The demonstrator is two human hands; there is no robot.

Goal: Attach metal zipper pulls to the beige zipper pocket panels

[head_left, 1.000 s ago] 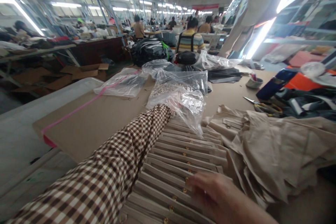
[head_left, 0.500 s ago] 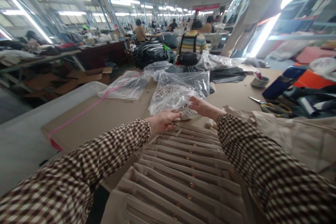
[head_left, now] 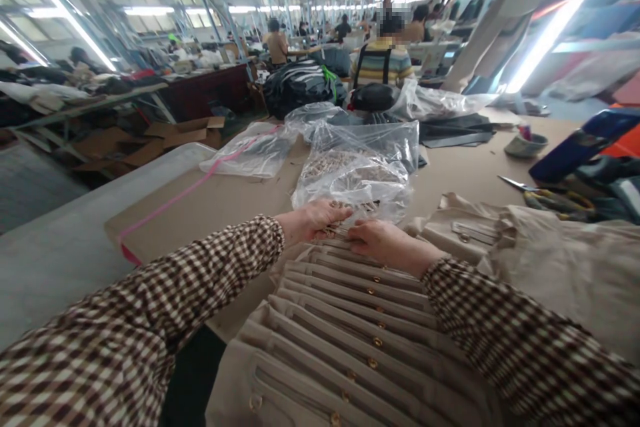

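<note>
A row of overlapping beige fabric pieces (head_left: 345,320), with zippers and gold rings, runs toward me along the table. At its far end, my left hand (head_left: 320,219) is closed around several small dark-brown bits, too small to name. Close beside it, my right hand (head_left: 383,241) has its fingers pressed together over the farthest fabric piece; what they pinch is hidden. Just beyond both hands lies an open clear plastic bag (head_left: 360,173) holding many small brownish pieces.
To the right lie more beige fabric (head_left: 560,247), yellow-handled scissors (head_left: 555,199), a small round container (head_left: 525,145) and a dark blue object (head_left: 580,147). Another flat plastic bag (head_left: 250,153) is at the left. A co-worker in a striped top (head_left: 383,63) sits beyond the table.
My right hand has come back from the plastic bag to the far end of the fabric row, beside my left hand. The view has shifted slightly left.
</note>
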